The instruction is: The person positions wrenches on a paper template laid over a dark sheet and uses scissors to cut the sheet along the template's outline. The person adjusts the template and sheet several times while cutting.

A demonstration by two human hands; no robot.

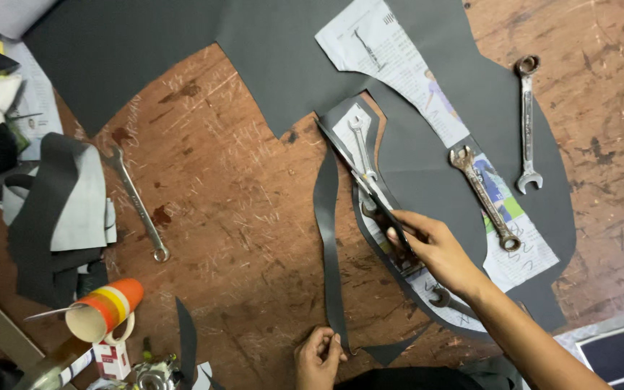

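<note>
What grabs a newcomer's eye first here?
Probably the right hand at centre, working scissors through dark grey sheet material, while the left hand at the bottom edge pinches the freed strip. Next, the spanners: several weigh down newspaper patterns on the sheet, another lies alone on the scratched wooden table.

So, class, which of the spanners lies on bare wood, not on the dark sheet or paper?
The spanner at the left, beside the folded grey cloth. The others rest on the dark sheet or paper patterns.
</note>
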